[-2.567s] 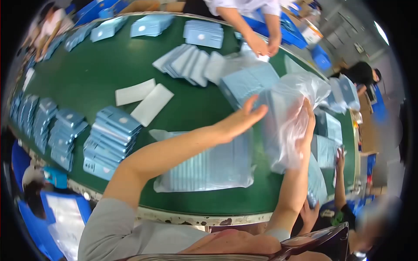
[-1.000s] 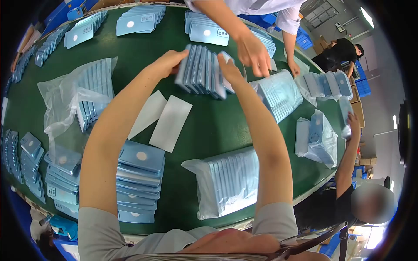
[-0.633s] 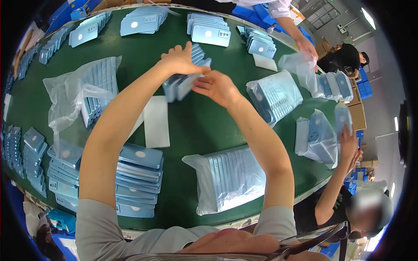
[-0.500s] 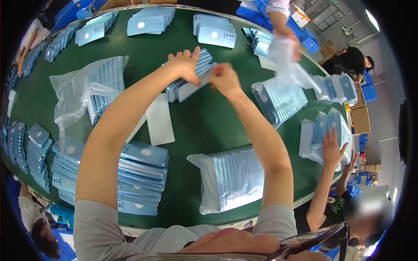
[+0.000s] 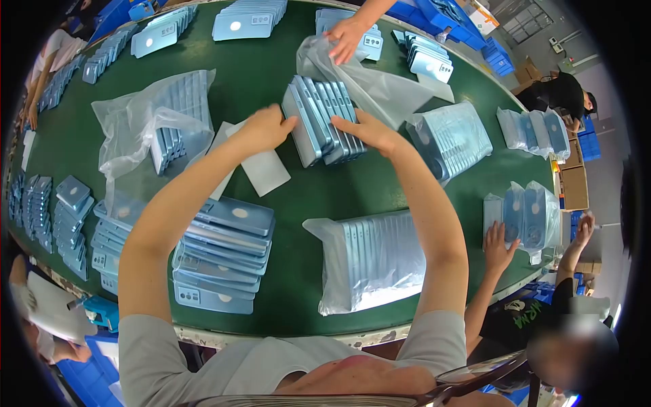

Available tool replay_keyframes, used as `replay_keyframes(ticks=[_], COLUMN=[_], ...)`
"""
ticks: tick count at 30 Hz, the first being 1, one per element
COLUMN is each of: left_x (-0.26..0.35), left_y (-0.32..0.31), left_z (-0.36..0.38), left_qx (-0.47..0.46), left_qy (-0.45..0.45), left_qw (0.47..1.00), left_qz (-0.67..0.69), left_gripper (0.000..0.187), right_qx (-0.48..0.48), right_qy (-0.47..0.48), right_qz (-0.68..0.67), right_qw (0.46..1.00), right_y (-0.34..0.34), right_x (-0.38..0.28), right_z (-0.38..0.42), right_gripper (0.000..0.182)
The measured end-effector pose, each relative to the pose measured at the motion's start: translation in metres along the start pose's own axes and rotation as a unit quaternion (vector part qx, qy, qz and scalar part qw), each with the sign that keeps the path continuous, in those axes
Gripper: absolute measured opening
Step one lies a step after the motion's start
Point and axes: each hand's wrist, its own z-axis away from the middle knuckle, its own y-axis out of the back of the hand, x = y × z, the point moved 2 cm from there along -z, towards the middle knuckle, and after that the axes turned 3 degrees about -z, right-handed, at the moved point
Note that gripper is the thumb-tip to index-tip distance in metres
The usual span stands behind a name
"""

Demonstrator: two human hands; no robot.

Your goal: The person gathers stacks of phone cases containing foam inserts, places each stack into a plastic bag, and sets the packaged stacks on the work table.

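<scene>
A stack of light-blue phone back covers [image 5: 319, 129] stands on edge on the green table, its covers leaning together. My left hand [image 5: 266, 129] is closed at the stack's left side, thumb against the outer cover; its other fingers are curled and partly hidden. From the right, my right hand [image 5: 373, 130] grips the same stack, thumb across the edges. White sheets [image 5: 266, 173] lie beneath and beside my left hand. Just behind the stack, another person's hand [image 5: 347, 39] rests on a clear plastic bag [image 5: 380, 85] spread toward the right.
Bagged covers [image 5: 369, 261] lie in front, with more bagged covers [image 5: 453, 139] at right and an open bag of covers [image 5: 180, 112] at left. Fanned covers [image 5: 224, 254] lie near my left forearm. A co-worker's hand [image 5: 500, 247] touches bagged covers at the right edge.
The covers between my hands have turned more upright and been squared into a tighter stack. The other person's plastic bag has come down onto the table behind it.
</scene>
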Motion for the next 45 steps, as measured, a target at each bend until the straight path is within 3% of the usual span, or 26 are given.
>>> replay_keyframes(ticks=[1, 2, 3, 5, 6, 7, 9, 10, 13, 15, 18, 19, 22, 24, 27, 30, 33, 35, 38, 43, 45], left_x=[-0.016, -0.023, -0.033, -0.001, 0.011, 0.012, 0.016, 0.020, -0.005, -0.002, 0.009, 0.018, 0.021, 0.009, -0.004, -0.005, -0.007, -0.009, -0.011, -0.017, -0.026], left_y=[-0.011, -0.020, -0.029, -0.022, -0.012, -0.011, -0.006, -0.006, -0.029, -0.032, -0.014, 0.002, 0.016, 0.009, 0.003, 0.009, 0.011, 0.008, 0.003, -0.002, -0.015], left_z=[-0.004, -0.005, -0.006, 0.020, 0.030, 0.029, 0.030, 0.033, 0.014, 0.013, 0.024, 0.033, 0.029, 0.012, -0.001, 0.006, 0.009, 0.004, 0.000, -0.004, -0.012], left_qx=[-0.168, -0.202, -0.198, -0.064, -0.029, -0.032, 0.076, 0.117, 0.141, 0.126, 0.107, 0.060, 0.027, -0.115, -0.105, -0.141, -0.162, -0.167, -0.166, -0.167, -0.116], left_qy=[0.132, 0.094, 0.096, 0.051, 0.025, 0.025, -0.160, -0.201, -0.263, -0.274, -0.151, -0.105, -0.042, 0.078, 0.063, 0.046, 0.029, 0.026, 0.029, 0.047, -0.012], left_qw=[0.937, 0.890, 0.891, 0.915, 0.914, 0.914, 0.922, 0.909, 0.929, 0.925, 0.967, 0.982, 0.982, 0.985, 0.988, 0.982, 0.977, 0.975, 0.974, 0.973, 0.973], left_qz=[0.277, 0.399, 0.397, 0.394, 0.404, 0.403, 0.343, 0.346, 0.221, 0.233, 0.177, 0.145, 0.180, 0.103, 0.092, 0.115, 0.138, 0.145, 0.151, 0.150, 0.200], left_gripper=[0.064, 0.073, 0.073, 0.083, 0.081, 0.081, 0.078, 0.083, 0.094, 0.100, 0.099, 0.088, 0.092, 0.098, 0.102, 0.102, 0.101, 0.100, 0.100, 0.096, 0.088], right_qx=[0.004, 0.016, 0.012, 0.217, 0.220, 0.230, 0.224, 0.245, 0.207, 0.232, 0.226, 0.261, 0.208, 0.169, 0.105, 0.162, 0.181, 0.187, 0.226, 0.199, 0.170], right_qy=[0.021, 0.057, 0.061, 0.185, 0.206, 0.204, 0.285, 0.290, 0.262, 0.294, 0.247, 0.198, 0.114, 0.101, 0.106, 0.109, 0.122, 0.111, 0.115, 0.129, 0.160], right_qz=[0.023, 0.007, 0.006, 0.068, 0.054, 0.051, -0.017, 0.029, 0.049, 0.108, 0.104, 0.152, 0.117, 0.135, 0.128, 0.095, 0.093, 0.090, 0.129, 0.122, 0.083], right_qw=[1.000, 0.998, 0.998, 0.956, 0.952, 0.950, 0.932, 0.925, 0.941, 0.921, 0.937, 0.933, 0.964, 0.971, 0.981, 0.976, 0.971, 0.972, 0.959, 0.964, 0.969], right_y=[-0.008, -0.015, -0.021, -0.028, -0.032, -0.036, -0.045, -0.043, -0.039, -0.038, -0.037, -0.031, -0.021, -0.037, -0.041, -0.036, -0.043, -0.046, -0.050, -0.057, -0.059], right_x=[-0.002, 0.008, 0.021, 0.022, 0.014, 0.005, -0.007, -0.003, 0.030, 0.035, 0.006, 0.005, 0.003, 0.006, 0.015, 0.050, 0.036, 0.036, 0.029, 0.016, 0.022], right_z=[0.001, -0.009, -0.015, -0.004, 0.009, 0.024, 0.044, 0.043, 0.020, 0.011, 0.024, 0.025, 0.012, 0.004, -0.008, -0.023, -0.012, -0.013, -0.006, -0.002, -0.008], right_gripper=[0.076, 0.076, 0.076, 0.077, 0.087, 0.085, 0.084, 0.084, 0.085, 0.086, 0.085, 0.088, 0.090, 0.090, 0.090, 0.088, 0.088, 0.074, 0.089, 0.082, 0.079])
